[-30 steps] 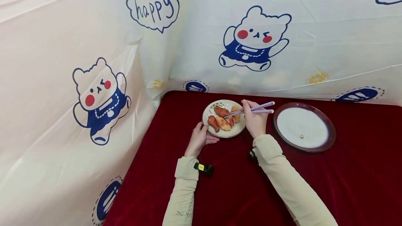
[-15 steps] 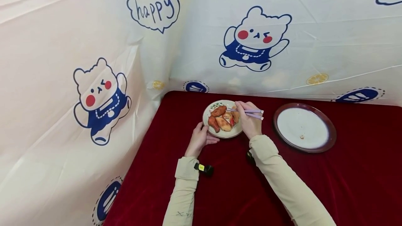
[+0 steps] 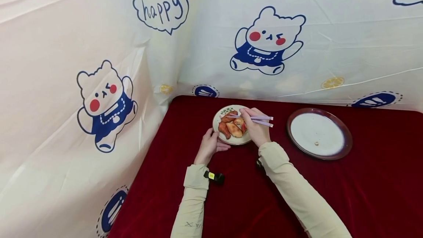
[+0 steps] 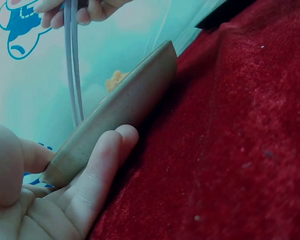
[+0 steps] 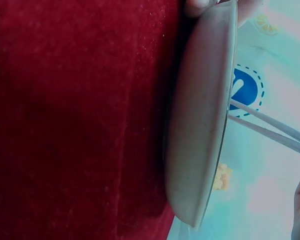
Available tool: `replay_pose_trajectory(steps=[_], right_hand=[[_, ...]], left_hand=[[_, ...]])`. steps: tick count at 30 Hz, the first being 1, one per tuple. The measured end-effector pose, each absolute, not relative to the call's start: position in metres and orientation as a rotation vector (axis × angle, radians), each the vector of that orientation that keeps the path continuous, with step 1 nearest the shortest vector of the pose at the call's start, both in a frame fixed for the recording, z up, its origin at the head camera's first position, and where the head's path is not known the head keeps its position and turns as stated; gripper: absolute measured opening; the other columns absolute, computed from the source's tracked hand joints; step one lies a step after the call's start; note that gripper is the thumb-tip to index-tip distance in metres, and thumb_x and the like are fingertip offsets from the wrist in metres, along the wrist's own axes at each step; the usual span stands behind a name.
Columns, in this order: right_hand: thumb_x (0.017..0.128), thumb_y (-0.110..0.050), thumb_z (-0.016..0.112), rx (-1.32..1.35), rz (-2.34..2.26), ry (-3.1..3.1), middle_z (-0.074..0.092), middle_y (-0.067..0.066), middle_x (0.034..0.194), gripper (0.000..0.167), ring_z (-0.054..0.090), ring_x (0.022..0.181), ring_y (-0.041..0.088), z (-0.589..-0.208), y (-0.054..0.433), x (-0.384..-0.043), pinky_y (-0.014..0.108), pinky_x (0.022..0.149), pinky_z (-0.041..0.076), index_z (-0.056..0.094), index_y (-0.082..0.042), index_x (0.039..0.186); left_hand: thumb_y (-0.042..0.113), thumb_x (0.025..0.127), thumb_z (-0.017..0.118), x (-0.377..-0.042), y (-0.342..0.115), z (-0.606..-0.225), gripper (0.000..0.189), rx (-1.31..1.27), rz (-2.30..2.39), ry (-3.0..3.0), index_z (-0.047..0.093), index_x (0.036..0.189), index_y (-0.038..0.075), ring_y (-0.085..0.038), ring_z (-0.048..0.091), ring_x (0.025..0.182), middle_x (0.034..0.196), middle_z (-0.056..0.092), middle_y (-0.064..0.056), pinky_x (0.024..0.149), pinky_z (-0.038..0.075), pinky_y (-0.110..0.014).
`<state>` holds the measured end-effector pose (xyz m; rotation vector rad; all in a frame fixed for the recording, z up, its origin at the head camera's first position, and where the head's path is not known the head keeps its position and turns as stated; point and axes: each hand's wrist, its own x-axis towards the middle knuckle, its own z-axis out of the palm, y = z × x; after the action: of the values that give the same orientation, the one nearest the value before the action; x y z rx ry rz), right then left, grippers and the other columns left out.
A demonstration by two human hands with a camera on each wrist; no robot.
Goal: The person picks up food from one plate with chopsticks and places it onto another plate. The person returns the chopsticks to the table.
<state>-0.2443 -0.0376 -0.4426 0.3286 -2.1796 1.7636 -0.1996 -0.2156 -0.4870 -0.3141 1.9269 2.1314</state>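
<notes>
My left hand [image 3: 208, 145] grips the near left rim of a small food plate [image 3: 236, 143], thumb at the edge and fingers beneath, as the left wrist view of the plate's side [image 4: 125, 107] shows. On it lie a brown drumstick [image 3: 224, 129], a paler golden piece [image 3: 234, 130] and a browned piece of meat [image 3: 228, 119] at the back. My right hand [image 3: 257, 127] holds purple chopsticks [image 3: 264, 118] over the plate's right side. Their tips are at the browned piece; whether they pinch it is unclear. A pale crumbly piece [image 5: 222, 177] shows past the rim in the right wrist view.
To the right stands a larger white plate with a brown rim [image 3: 347, 142], bearing a small crumb [image 3: 316, 143]. Both plates rest on a dark red velvet cloth [image 3: 238, 194]. A printed white curtain [image 3: 205, 47] hangs behind and at the left.
My right hand has moved left with the chopsticks, whose tips have shifted from the middle of the food to the browned piece at the back. The left hand and plate stay put.
</notes>
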Motion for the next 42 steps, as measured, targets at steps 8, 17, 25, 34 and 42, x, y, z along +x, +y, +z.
replay_pose_trajectory(steps=[8, 17, 25, 34, 42], right_hand=[[0.092, -0.028, 0.067, 0.32, 1.741, -2.186, 0.071, 0.011, 0.085, 0.023, 0.061, 0.072, 0.008, -0.463, -0.03, -0.255, 0.013, 0.054, 0.045, 0.078, -0.009, 0.097], [0.094, -0.034, 0.064, 0.311, 1.718, -2.267, 0.07, 0.008, 0.087, 0.029, 0.06, 0.072, 0.009, -0.461, -0.023, -0.252, 0.017, 0.058, 0.049, 0.078, -0.008, 0.098], [0.095, -0.028, 0.062, 0.347, 1.689, -2.21, 0.072, 0.011, 0.089, 0.026, 0.067, 0.076, 0.021, -0.445, -0.011, -0.245, 0.014, 0.062, 0.052, 0.077, -0.007, 0.096], [0.089, -0.005, 0.068, 0.698, 1.32, -2.121, 0.07, 0.004, 0.081, 0.011, 0.055, 0.072, 0.003, -0.412, 0.032, -0.216, 0.01, 0.062, 0.044, 0.077, -0.007, 0.094], [0.098, -0.027, 0.058, 1.064, 0.941, -2.064, 0.067, 0.003, 0.085, 0.029, 0.059, 0.075, 0.011, -0.405, 0.09, -0.167, 0.01, 0.075, 0.047, 0.075, -0.004, 0.094]], left_hand=[[0.018, 0.105, 0.033, -0.2, -0.212, -0.487, 0.049, -0.321, 2.136, 1.912, 0.022, 0.151, 0.004, -0.031, 0.073, 0.077, 0.101, 0.067, -0.031, 0.072, 0.062, -0.039], [0.019, 0.105, 0.033, -0.199, -0.209, -0.49, 0.048, -0.324, 2.122, 1.923, 0.024, 0.151, 0.005, -0.033, 0.073, 0.079, 0.102, 0.068, -0.029, 0.073, 0.062, -0.039], [0.017, 0.105, 0.033, -0.198, -0.209, -0.492, 0.049, -0.329, 2.138, 1.93, 0.022, 0.151, 0.003, -0.031, 0.073, 0.076, 0.103, 0.067, -0.029, 0.073, 0.062, -0.04], [0.02, 0.106, 0.032, -0.209, -0.215, -0.513, 0.049, -0.361, 2.143, 1.939, 0.022, 0.151, 0.006, -0.03, 0.073, 0.075, 0.104, 0.067, -0.028, 0.071, 0.062, -0.04], [0.023, 0.106, 0.034, -0.21, -0.215, -0.518, 0.047, -0.367, 2.179, 1.941, 0.026, 0.15, 0.009, -0.025, 0.072, 0.072, 0.105, 0.067, -0.029, 0.068, 0.062, -0.035]])
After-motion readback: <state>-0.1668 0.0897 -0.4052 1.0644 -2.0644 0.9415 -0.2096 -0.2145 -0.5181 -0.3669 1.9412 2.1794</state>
